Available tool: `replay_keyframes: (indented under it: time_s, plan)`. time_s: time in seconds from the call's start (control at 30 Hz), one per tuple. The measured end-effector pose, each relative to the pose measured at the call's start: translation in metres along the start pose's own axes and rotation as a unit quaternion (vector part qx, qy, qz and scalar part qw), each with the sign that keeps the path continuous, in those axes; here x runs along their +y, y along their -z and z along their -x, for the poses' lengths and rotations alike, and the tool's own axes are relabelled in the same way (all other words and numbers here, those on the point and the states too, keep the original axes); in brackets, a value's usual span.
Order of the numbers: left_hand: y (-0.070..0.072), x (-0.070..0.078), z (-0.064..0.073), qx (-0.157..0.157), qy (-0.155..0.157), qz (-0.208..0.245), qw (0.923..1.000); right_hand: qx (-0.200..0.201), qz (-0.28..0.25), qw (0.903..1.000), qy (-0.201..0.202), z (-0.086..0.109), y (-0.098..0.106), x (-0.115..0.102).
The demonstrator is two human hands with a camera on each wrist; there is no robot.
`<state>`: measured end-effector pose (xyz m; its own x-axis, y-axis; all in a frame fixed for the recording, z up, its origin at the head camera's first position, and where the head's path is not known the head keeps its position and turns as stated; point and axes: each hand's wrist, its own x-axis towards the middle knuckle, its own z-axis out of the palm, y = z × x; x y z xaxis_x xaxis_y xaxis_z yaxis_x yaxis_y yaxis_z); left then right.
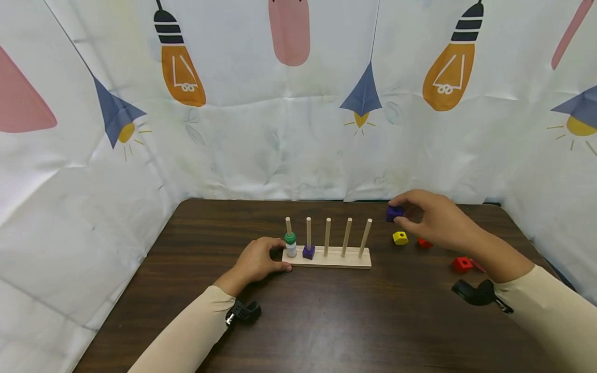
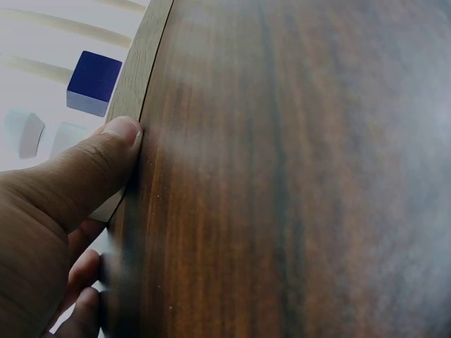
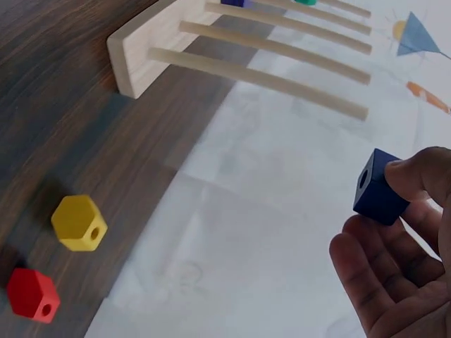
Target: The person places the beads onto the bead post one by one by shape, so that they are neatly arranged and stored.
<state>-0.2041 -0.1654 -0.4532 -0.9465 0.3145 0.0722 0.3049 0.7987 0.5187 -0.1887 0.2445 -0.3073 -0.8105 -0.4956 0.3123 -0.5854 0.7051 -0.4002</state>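
A wooden peg board (image 1: 331, 262) with several upright pegs stands on the table. Its left end is gripped by my left hand (image 1: 256, 261), the thumb on the front edge in the left wrist view. On the leftmost peg sit white beads (image 1: 291, 250) under a green one (image 1: 290, 238). The second peg carries a purple cube bead (image 1: 308, 252) at its base; the other pegs are bare. Right of the board, my right hand (image 1: 436, 217) pinches another purple cube bead (image 3: 380, 189) between thumb and fingers, raised above the table, a hole showing in one face.
Below the right hand lie a yellow faceted bead (image 1: 400, 238) and a red bead (image 1: 424, 243). Nearer the right forearm is another red bead (image 1: 462, 264), with a further red piece partly hidden by the arm. A printed white cloth (image 1: 289, 145) hangs behind the dark wooden table (image 1: 336, 321).
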Motion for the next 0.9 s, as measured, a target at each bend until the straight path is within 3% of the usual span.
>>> replay_keyframes:
  time_s: [0.37, 0.67, 0.9]
  plan:
    - [0.001, 0.0, 0.003, -0.008, 0.006, 0.002, 0.9999, -0.006, -0.034, 0.9992, 0.022, -0.011, -0.007, -0.014]
    - [0.002, 0.0, 0.007, -0.008, 0.009, 0.003, 0.9999, -0.02, -0.034, 0.9989, 0.027, -0.017, -0.017, -0.018]
    - [0.002, 0.002, 0.003, -0.003, 0.002, 0.005, 1.0, -0.014, -0.03, 0.9988, 0.037, -0.021, -0.019, -0.023]
